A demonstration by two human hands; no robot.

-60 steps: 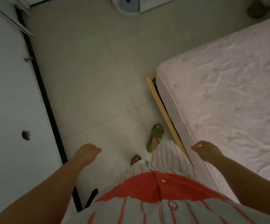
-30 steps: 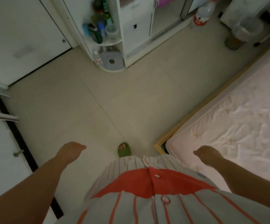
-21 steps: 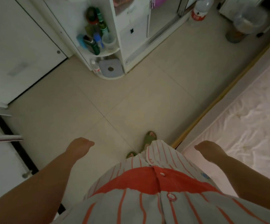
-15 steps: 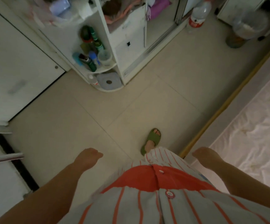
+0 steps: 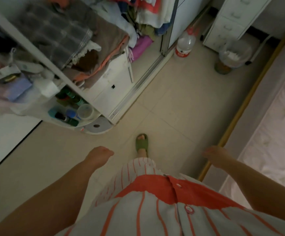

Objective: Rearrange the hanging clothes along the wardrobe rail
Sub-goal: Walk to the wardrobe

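Head view, looking down: my left hand (image 5: 101, 153) and right hand (image 5: 214, 155) hang over the floor (image 5: 164, 103), each grip loosely curled and grasping nothing. I see hanging clothes (image 5: 148, 12) in the open wardrobe (image 5: 165, 40) at the top, well apart from both hands. One plastic bottle (image 5: 183, 46) with a red label, writing unreadable, stands beside the wardrobe. One bin (image 5: 230, 56) holds white scraps. A corner shelf (image 5: 87, 123) carries several bottles and one clear tub (image 5: 85, 111). One green slipper (image 5: 141, 143) shows. The bed (image 5: 271, 125) lies right.
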